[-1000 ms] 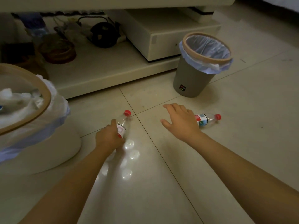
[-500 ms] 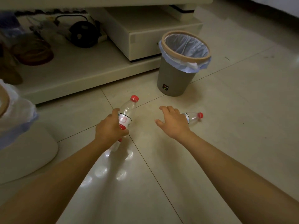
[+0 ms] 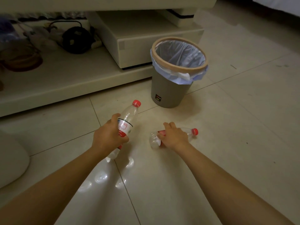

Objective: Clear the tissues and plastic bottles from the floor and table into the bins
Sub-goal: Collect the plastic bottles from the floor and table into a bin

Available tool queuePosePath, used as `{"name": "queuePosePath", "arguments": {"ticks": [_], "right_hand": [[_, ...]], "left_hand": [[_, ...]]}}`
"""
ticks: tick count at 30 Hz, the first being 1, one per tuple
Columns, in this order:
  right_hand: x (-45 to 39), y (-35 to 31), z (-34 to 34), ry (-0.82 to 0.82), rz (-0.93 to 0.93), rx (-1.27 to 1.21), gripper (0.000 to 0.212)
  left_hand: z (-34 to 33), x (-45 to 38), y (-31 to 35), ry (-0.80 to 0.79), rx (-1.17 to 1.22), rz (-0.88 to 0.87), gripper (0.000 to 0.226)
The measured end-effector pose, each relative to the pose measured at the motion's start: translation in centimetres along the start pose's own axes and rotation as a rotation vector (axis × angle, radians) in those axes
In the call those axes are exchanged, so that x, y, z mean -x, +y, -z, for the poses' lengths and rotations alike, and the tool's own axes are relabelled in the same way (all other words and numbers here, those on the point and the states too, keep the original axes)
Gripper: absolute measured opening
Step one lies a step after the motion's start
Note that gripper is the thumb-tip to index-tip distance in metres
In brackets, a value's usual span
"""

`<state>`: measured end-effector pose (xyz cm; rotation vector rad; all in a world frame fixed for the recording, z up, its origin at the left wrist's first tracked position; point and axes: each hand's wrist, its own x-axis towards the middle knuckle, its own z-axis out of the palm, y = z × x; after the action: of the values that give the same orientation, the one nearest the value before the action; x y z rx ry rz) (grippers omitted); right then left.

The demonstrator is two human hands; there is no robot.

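Observation:
My left hand (image 3: 108, 137) grips a clear plastic bottle (image 3: 129, 115) with a red cap and a red-and-white label, lifted off the tiled floor with its cap pointing up toward the bin. A second clear bottle (image 3: 154, 140) with a red cap lies on the floor, and my right hand (image 3: 174, 136) is down over its middle with fingers curled round it. The grey bin (image 3: 168, 93), with a tan rim and a pale blue liner, stands upright just beyond both bottles; nothing shows inside it.
A low cream table shelf (image 3: 68, 82) runs along the back left, holding a black round object (image 3: 76, 40) and a brown bowl (image 3: 21, 57). A cream box (image 3: 146, 44) stands behind the bin. The white base of another bin (image 3: 11, 164) sits at the left edge.
My left hand has lifted its bottle off the floor toward the bin. My right hand has come down and closed on the second bottle. The view has swung right.

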<state>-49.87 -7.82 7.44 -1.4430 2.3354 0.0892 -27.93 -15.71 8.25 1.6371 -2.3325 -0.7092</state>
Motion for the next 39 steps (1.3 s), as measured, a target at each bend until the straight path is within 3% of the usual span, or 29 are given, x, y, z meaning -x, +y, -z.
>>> {"name": "queuePosePath", "arguments": {"ticks": [13,19,25,29,34,39], "right_hand": [[-2.1,2.0,-4.1,-0.226,-0.083,-0.055,0.072],[-1.4,2.4,-4.1,-0.087,-0.187,-0.049,0.046],[-1.4,3.9,-4.5,0.093,-0.173,0.044,0.071],[-1.9,4.9,-4.9,0.032,-0.205,0.01,0.093],[-2.3,5.7,-4.2,0.0,-0.201,-0.063,0.097],[-2.3,5.6,-2.0,0.009,-0.082,-0.062,0.097]], "left_hand": [[-3.8,-0.8,0.6,-0.029,-0.01,0.032,0.085],[-4.3,-0.7,1.7,-0.04,-0.008,0.021,0.083],[-4.7,-0.9,2.5,-0.033,0.021,0.007,0.082],[-5.2,-1.2,2.8,-0.05,0.053,0.015,0.084],[-6.0,-2.2,3.5,-0.045,0.115,0.036,0.09],[-6.3,-2.9,4.8,-0.032,0.17,0.028,0.091]]}}
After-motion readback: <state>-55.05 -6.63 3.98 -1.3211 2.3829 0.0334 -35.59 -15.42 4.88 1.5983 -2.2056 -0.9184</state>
